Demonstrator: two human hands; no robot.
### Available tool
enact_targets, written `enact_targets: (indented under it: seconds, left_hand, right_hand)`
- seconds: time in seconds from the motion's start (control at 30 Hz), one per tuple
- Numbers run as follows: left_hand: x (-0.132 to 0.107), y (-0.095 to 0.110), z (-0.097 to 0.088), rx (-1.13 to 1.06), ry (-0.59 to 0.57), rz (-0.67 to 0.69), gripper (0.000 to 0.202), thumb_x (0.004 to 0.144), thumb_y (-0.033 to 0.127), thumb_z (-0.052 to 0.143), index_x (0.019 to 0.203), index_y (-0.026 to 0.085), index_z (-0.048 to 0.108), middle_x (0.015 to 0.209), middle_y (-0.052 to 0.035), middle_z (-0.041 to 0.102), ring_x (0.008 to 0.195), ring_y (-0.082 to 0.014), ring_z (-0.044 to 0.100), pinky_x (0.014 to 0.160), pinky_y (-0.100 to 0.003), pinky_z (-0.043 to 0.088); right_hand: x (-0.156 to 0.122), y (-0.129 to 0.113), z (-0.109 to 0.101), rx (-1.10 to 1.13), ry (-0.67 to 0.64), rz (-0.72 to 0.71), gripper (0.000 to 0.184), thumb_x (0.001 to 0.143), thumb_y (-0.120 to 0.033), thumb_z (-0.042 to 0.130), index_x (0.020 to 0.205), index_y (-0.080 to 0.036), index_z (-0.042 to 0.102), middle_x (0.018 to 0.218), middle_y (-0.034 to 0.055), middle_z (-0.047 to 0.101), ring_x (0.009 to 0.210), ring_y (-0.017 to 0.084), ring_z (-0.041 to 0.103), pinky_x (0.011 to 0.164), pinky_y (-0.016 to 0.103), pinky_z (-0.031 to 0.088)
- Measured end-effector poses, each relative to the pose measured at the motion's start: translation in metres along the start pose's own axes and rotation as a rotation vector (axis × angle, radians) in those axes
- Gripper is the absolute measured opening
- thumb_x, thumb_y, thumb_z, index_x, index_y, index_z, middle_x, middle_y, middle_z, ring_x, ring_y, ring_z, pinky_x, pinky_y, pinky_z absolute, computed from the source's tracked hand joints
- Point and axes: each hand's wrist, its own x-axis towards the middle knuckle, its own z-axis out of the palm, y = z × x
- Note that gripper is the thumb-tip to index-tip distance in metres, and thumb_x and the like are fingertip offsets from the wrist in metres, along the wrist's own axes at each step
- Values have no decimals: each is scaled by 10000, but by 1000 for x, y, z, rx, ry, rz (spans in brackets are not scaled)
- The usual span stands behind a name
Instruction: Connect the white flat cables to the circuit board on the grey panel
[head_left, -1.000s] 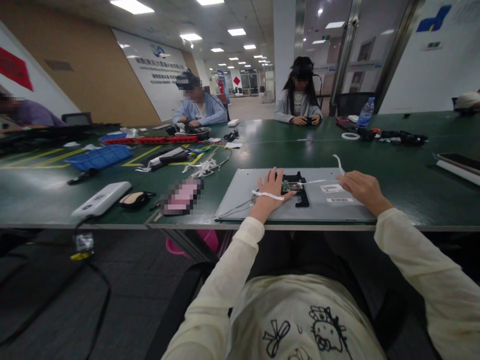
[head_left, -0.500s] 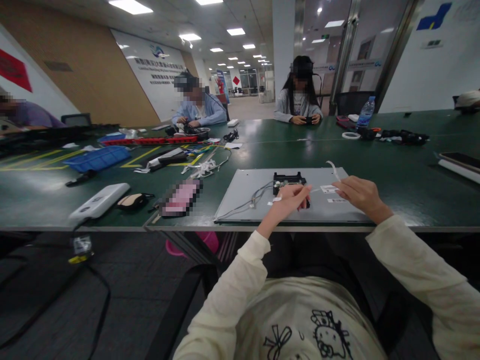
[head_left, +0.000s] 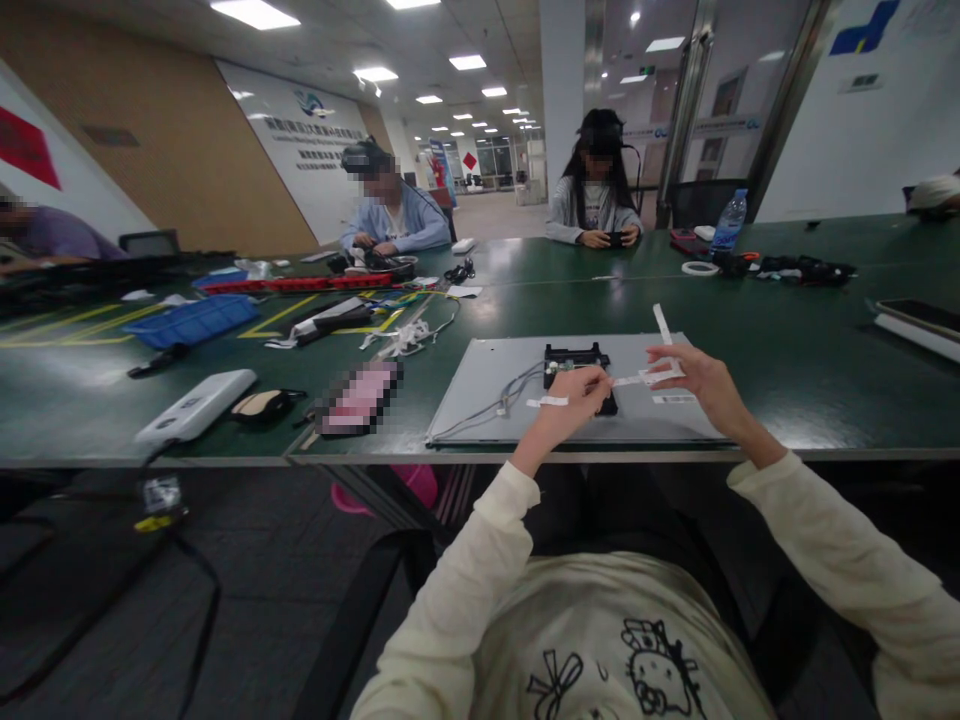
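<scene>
A narrow white paper-like strip (head_left: 628, 381) runs between my two hands above a flat grey panel (head_left: 480, 375). My left hand (head_left: 571, 395) pinches one end of it. Another short piece of white strip (head_left: 553, 401) lies across the back of that hand near the wrist. My right hand (head_left: 701, 380) has the strip between its thumb and fingers, and a loose length stands up beyond the fingertips. Partly hidden behind my left hand, a black frame with a small circuit board (head_left: 574, 355) sits on the panel. Grey cables (head_left: 510, 395) trail from it to the left.
To the left lie a pink phone (head_left: 361, 397), a black-and-beige mouse (head_left: 262, 403) and a white power strip (head_left: 196, 405). Crumpled white strips (head_left: 409, 338) and a blue tray (head_left: 191, 320) are farther back. Two people sit across the table; a water bottle (head_left: 729, 222) stands at the back right.
My right hand's fingers have spread and shifted slightly left along the strip. The strip's loose end now points up straighter. My left hand has barely moved.
</scene>
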Motion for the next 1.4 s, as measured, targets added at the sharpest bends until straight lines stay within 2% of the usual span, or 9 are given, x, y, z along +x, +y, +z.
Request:
enact_targets:
  seconds: [0.07, 0.13, 0.23, 0.4, 0.53, 0.8, 0.93, 1.1, 1.4]
  left_hand:
    - [1, 2, -1, 21, -3, 16, 302, 920, 350, 425, 694, 185, 538, 553, 47, 514, 530, -99, 501, 570, -214, 389]
    - [2, 2, -3, 49, 4, 29, 302, 925, 347, 412, 704, 187, 540, 552, 49, 508, 527, -102, 493, 565, -218, 380]
    - [7, 1, -5, 147, 33, 33, 292, 914, 336, 423, 711, 185, 567, 578, 39, 531, 564, -114, 504, 571, -227, 372]
    - [13, -6, -2, 391, 59, -11, 264, 884, 324, 476, 724, 186, 635, 661, 6, 615, 652, -150, 558, 631, -255, 396]
    - [13, -14, 7, 501, 70, -74, 292, 904, 340, 469, 755, 193, 673, 733, -29, 674, 713, -181, 607, 691, -281, 437]
    - [15, -27, 15, 530, 108, -124, 277, 901, 358, 497, 787, 195, 689, 808, -42, 706, 778, -198, 639, 738, -299, 467]
    - [15, -29, 15, 517, 172, -173, 247, 874, 370, 545, 758, 194, 674, 796, -39, 698, 798, -197, 640, 766, -298, 467]
    - [12, -28, 14, 486, 181, -195, 217, 866, 359, 566, 756, 196, 659, 792, -37, 695, 807, -196, 641, 761, -294, 467]
    - [8, -15, 20, 727, 86, -252, 206, 893, 324, 509, 920, 194, 666, 944, -84, 711, 906, -241, 653, 762, -327, 480]
  right_hand:
    - [4, -2, 11, 105, 91, 122, 528, 907, -638, 413, 1126, -228, 665, 1101, 80, 625, 917, 198, 653, 735, 363, 600]
    - [8, -1, 19, 85, 161, 206, 461, 839, -595, 576, 1073, -211, 681, 1034, 65, 650, 794, 176, 671, 699, 352, 606]
    - [14, 4, 25, -56, 206, 200, 384, 791, -508, 661, 1014, -197, 692, 918, 48, 675, 672, 161, 651, 634, 343, 594]
    - [20, 14, 29, -496, 161, 71, 203, 809, -337, 587, 902, -194, 696, 866, 56, 694, 703, 180, 625, 719, 361, 534]
    - [20, 18, 38, -674, 138, 0, 201, 841, -284, 528, 905, -180, 688, 887, 82, 689, 763, 198, 620, 762, 348, 493]
    - [13, 28, 47, -736, 117, -7, 197, 865, -283, 509, 924, -191, 674, 923, 84, 682, 785, 209, 618, 750, 343, 484]
    - [14, 30, 48, -718, 108, -33, 190, 862, -258, 493, 925, -203, 664, 923, 79, 674, 810, 216, 615, 767, 356, 489]
    - [13, 29, 48, -736, 53, -56, 196, 876, -239, 480, 966, -190, 648, 937, 86, 664, 850, 226, 609, 795, 362, 479]
    - [9, 32, 55, -892, -49, -20, 225, 903, -238, 481, 1057, -174, 632, 995, 108, 635, 832, 232, 614, 791, 357, 472]
